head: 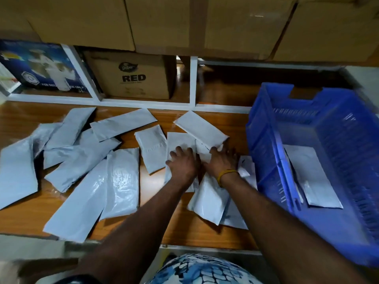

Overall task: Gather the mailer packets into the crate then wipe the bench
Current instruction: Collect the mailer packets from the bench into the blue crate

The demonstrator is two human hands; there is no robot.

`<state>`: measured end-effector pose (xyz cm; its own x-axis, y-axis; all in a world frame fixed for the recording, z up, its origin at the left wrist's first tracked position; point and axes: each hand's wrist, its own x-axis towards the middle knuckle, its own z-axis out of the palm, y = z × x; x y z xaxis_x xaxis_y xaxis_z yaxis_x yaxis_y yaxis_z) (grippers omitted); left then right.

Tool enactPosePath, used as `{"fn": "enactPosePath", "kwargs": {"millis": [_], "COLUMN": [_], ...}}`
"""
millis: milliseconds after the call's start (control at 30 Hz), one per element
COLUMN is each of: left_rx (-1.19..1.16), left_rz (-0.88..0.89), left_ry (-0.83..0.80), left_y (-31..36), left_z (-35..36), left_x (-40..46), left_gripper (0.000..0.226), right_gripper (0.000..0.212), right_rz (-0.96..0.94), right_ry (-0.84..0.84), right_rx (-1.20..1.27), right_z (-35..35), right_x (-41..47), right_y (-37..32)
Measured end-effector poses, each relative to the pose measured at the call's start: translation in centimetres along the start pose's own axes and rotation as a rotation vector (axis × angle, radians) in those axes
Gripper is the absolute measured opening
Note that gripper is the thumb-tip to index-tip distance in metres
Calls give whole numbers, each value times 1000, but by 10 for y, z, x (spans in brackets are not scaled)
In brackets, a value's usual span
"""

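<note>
— Where are the packets (86, 160) seen right now?

— Most are spread flat across the wooden bench (184, 228), overlapping one another on the left and middle. One packet in the crate (313, 177) is seen lying on its floor; the blue crate (266, 140) is set on the bench at the right.

— And the hands?

— Both are laid on the middle pile. The left hand (183, 163) is pressed down on a packet with fingers spread. The right hand (220, 160), a yellow band (226, 174) at its wrist, is laid just beside it; whether anything is gripped cannot be told.
</note>
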<state>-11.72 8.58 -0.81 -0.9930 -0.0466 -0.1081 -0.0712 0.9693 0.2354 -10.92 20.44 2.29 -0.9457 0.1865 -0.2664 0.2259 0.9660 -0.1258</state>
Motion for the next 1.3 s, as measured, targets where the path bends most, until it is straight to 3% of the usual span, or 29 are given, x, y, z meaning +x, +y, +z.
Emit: {"fn": "enactPosePath", "kwargs": {"millis": [300, 600, 967, 1133, 1300], "left_rx": [35, 14, -413, -692, -831], "left_rz": [49, 63, -46, 18, 132], "left_ry": [-32, 13, 29, 223, 360], "left_y": [-12, -36, -41, -17, 39], "left_z": [6, -5, -57, -91, -123], "left_x": [2, 0, -28, -50, -77], "left_gripper": [46, 48, 49, 41, 32], "right_gripper": [65, 43, 42, 34, 24], "right_rz": [66, 97, 131, 64, 26], "right_ry": [129, 189, 89, 268, 731], "right_rx": [-79, 15, 187, 253, 455], "right_z": [19, 9, -47, -88, -119], "right_x": [-23, -40, -77, -108, -123], "right_y": [-8, -14, -10, 8, 48]}}
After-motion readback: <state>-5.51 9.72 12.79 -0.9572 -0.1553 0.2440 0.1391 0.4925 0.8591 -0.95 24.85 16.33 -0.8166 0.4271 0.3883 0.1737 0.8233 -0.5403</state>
